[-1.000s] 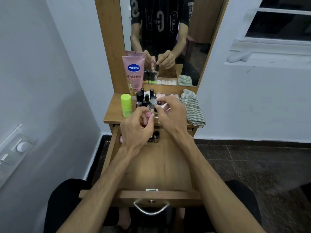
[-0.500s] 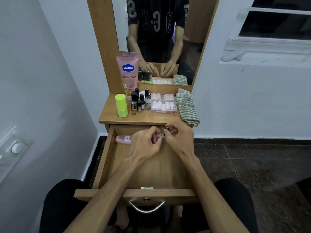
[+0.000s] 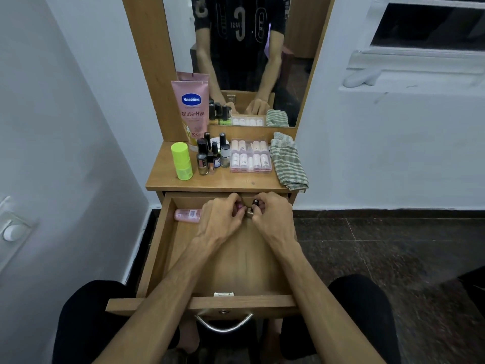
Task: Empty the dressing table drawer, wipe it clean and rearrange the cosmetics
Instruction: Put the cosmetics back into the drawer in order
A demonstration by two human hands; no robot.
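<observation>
Both hands reach to the drawer's (image 3: 157, 248) far end: the left hand (image 3: 220, 222) pinches a small pink-capped bottle (image 3: 239, 206), the right hand (image 3: 273, 219) grips a dark-capped bottle (image 3: 255, 202). Left of them lies a pink bottle (image 3: 187, 214); beyond them, cosmetics (image 3: 212, 158) crowd the tabletop.

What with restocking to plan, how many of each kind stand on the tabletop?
Pink Vaseline tube: 1
Green bottle: 1
Small dark-capped bottles: about 5, tightly clustered
Clear box of vials: 1
Striped cloth: 1
Total: about 9
</observation>
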